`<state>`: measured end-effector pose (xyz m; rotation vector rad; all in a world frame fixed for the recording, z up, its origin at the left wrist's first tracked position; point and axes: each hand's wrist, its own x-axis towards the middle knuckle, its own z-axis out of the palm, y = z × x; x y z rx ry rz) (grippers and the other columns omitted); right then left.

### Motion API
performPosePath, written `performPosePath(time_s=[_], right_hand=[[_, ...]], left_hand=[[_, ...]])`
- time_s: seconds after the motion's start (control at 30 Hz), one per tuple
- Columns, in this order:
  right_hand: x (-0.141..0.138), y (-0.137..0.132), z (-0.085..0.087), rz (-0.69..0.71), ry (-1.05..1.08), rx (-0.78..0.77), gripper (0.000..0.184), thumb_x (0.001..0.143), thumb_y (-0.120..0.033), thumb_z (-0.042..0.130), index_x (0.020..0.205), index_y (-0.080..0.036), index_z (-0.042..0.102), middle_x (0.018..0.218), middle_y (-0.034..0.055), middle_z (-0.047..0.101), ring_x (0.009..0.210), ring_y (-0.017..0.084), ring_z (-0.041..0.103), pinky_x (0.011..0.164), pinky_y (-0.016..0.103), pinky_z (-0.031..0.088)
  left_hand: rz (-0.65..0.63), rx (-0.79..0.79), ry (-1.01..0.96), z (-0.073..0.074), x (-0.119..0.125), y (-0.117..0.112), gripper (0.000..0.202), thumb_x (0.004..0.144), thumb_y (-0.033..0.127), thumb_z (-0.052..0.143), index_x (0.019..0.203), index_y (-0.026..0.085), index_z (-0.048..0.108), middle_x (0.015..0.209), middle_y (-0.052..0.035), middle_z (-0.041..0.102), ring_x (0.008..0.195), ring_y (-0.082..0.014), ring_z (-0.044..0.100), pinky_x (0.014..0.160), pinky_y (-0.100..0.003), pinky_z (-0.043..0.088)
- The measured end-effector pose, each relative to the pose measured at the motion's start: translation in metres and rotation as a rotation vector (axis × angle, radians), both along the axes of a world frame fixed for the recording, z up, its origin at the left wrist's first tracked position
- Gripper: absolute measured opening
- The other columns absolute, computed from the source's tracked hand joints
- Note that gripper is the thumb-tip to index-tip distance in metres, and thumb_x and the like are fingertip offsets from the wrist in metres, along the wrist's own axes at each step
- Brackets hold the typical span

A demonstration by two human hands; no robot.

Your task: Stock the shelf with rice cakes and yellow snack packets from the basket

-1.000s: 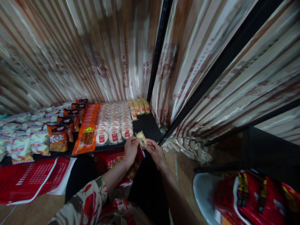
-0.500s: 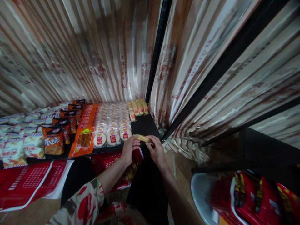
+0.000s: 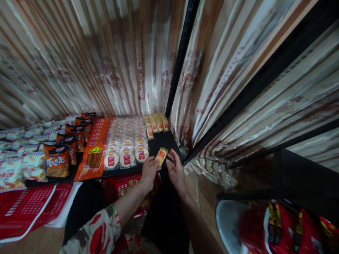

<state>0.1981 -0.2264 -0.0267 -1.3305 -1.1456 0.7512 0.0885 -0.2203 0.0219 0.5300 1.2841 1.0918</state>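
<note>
Both of my hands meet over the front right corner of the black shelf [image 3: 169, 141]: my left hand [image 3: 148, 170] pinches the lower end of a small yellow snack packet [image 3: 161, 156] between thumb and fingertips, closed on it, while my right hand [image 3: 175, 169] sits just beside it, fingers loosely curled and touching the packet's edge rather than clamping it. From the head view, the packet hangs tilted just above the bare part of the shelf, to the right of the rows of round white cakes [image 3: 127, 144] and in front of the short line of matching yellow packets [image 3: 156, 123] at the back. I judge I am at the placing step, and the next move calls for laying this one flat in line with its fellows without knocking the cakes. The wrapper looks like thin, glossy, crinkly film, oblong with a red label; the cakes are flat discs under clear plastic; the orange packs [image 3: 94, 150] are long, flat and slick. Behind hangs a shiny striped curtain [image 3: 79, 63], and a red perforated basket [image 3: 124, 181] shows below the shelf.
</note>
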Motion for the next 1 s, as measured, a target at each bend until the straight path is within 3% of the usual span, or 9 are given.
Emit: performPosePath(time_s=[0.13,0.33,0.53,0.67,0.83,0.93,1.0], right_hand=[[0.000,0.002,-0.006,-0.065,0.122,-0.141,0.053,0.076,-0.038,0.056,0.122,-0.014,0.046,0.119,0.0169,0.056,0.102,0.022,0.059,0.084,0.038,0.051],[0.000,0.007,0.002,0.032,0.231,-0.210,0.037,0.073,-0.042,0.058,0.100,-0.017,0.059,0.096,0.0084,0.067,0.086,0.019,0.064,0.080,0.034,0.050],[0.003,0.017,0.005,0.027,0.334,-0.223,0.039,0.069,-0.039,0.064,0.099,-0.017,0.057,0.090,0.0061,0.067,0.083,0.018,0.063,0.079,0.034,0.050],[0.007,0.026,-0.002,-0.028,0.351,-0.227,0.059,0.066,-0.038,0.066,0.117,-0.017,0.047,0.098,0.0079,0.064,0.083,0.017,0.062,0.078,0.034,0.051],[0.012,0.031,-0.012,-0.136,0.094,-0.158,0.075,0.070,-0.040,0.062,0.135,-0.017,0.031,0.127,0.0173,0.045,0.099,0.022,0.057,0.075,0.036,0.053],[0.015,0.030,-0.012,-0.179,-0.244,-0.045,0.063,0.075,-0.038,0.059,0.132,-0.018,0.040,0.137,0.0160,0.037,0.118,0.027,0.043,0.087,0.042,0.048],[0.017,0.029,-0.011,-0.189,-0.467,0.024,0.051,0.079,-0.034,0.056,0.126,-0.018,0.048,0.136,0.0137,0.040,0.123,0.028,0.037,0.097,0.047,0.039]], left_hand=[[0.049,0.004,-0.006,-0.004,0.009,0.004,0.012,0.079,0.006,0.055,0.087,0.013,0.050,0.077,-0.0017,0.058,0.063,-0.0065,0.058,0.063,-0.020,0.050],[0.056,0.008,-0.035,-0.005,0.019,0.010,0.013,0.077,0.002,0.053,0.084,0.013,0.050,0.073,-0.0009,0.058,0.059,-0.0061,0.056,0.063,-0.023,0.050],[0.040,0.029,0.000,-0.008,0.026,0.020,0.014,0.075,0.004,0.055,0.085,0.014,0.052,0.072,0.0007,0.057,0.059,-0.0062,0.056,0.063,-0.021,0.048],[-0.002,0.050,0.093,-0.010,0.028,0.029,0.014,0.077,0.008,0.051,0.088,0.016,0.055,0.070,0.0019,0.056,0.059,-0.0061,0.054,0.060,-0.018,0.045],[-0.096,0.114,0.281,-0.016,0.029,0.044,0.024,0.077,0.008,0.048,0.098,0.017,0.058,0.086,-0.0026,0.062,0.073,-0.0095,0.057,0.071,-0.019,0.046],[-0.146,0.172,0.414,-0.020,0.028,0.055,0.027,0.076,0.007,0.048,0.097,0.017,0.061,0.094,-0.0050,0.064,0.084,-0.0129,0.058,0.082,-0.023,0.044],[-0.197,0.215,0.516,-0.019,0.026,0.062,0.028,0.073,0.005,0.050,0.093,0.018,0.064,0.095,-0.0055,0.064,0.088,-0.0147,0.058,0.087,-0.026,0.043]])
